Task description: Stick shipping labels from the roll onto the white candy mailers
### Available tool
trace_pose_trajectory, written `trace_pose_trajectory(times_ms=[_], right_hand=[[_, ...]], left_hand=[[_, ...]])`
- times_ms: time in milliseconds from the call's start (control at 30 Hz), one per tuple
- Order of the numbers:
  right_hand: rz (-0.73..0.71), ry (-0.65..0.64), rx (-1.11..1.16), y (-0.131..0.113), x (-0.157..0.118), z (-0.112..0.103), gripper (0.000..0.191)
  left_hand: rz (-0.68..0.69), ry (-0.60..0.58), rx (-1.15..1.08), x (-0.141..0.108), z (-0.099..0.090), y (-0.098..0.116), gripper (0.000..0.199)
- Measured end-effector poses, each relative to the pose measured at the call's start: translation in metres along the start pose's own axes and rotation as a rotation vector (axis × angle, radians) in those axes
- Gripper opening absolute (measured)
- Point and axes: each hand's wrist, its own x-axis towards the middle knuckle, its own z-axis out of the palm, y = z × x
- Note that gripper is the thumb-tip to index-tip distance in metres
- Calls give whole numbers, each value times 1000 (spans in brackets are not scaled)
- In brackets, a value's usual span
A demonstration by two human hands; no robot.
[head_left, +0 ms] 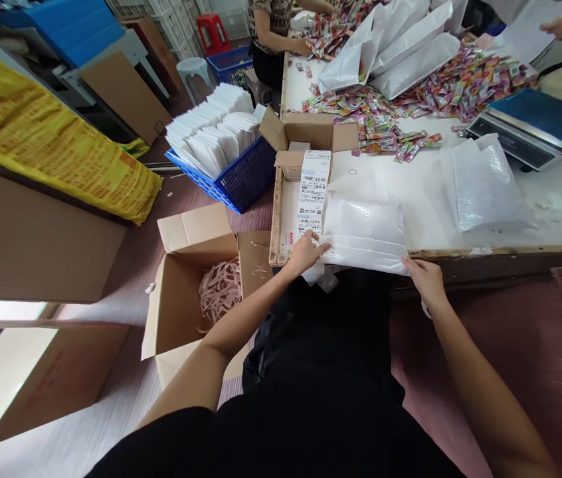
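A puffy white mailer bag (365, 222) lies at the table's near edge, its folded strip along the side closest to me. My left hand (305, 253) is closed on the bag's left end, thumb on top, beside a strip of printed shipping labels (313, 189). At the near right corner of the bag, my right hand (426, 277) pinches the edge between thumb and fingers. The label strip runs down from a small open carton (305, 136) just beyond. Another filled white bag (485, 186) rests farther right on the table.
A blue scale (535, 126) stands at the right, behind it heaped small colourful packets (480, 76) and upright white bags (385, 46). Left of the table are a blue basket of white mailers (241, 179) and an open carton (176, 299) holding pinkish strips. Other people's hands (301, 46) are across the table.
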Motion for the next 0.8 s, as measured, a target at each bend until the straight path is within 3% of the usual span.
trace_pose_trajectory(times_ms=[100, 200, 300, 400, 433, 500, 600, 667, 700, 733, 800], right_hand=[[207, -213, 260, -1, -4, -7, 50], [243, -388, 491, -12, -17, -14, 53], [87, -220, 756, -31, -37, -8, 52], [-15, 26, 898, -47, -66, 20, 52], [4, 62, 903, -51, -76, 32, 52], [103, -40, 874, -55, -99, 57, 51], [234, -408, 801, -62, -130, 83, 44], [220, -541, 821, -72, -144, 88, 38], [187, -542, 866, -79, -147, 87, 35], [144, -527, 920, -87, -148, 87, 34], [44, -489, 1005, -105, -142, 90, 36]], left_hand=[[-45, -139, -8, 9, -3, 5, 34], [-172, -339, -261, 22, 3, 15, 40], [-288, -400, -685, 41, 17, 33, 31], [-367, -375, -1005, 65, 31, 53, 37], [-395, -329, -1078, 71, 33, 59, 41], [-413, -182, -1156, 74, 33, 64, 50], [-256, 84, -1052, 42, 23, 57, 55], [-49, 148, -891, -1, 15, 44, 63], [41, 100, -836, -26, 12, 37, 69], [96, -27, -807, -51, 8, 30, 73], [74, -341, -725, -91, 2, 18, 69]])
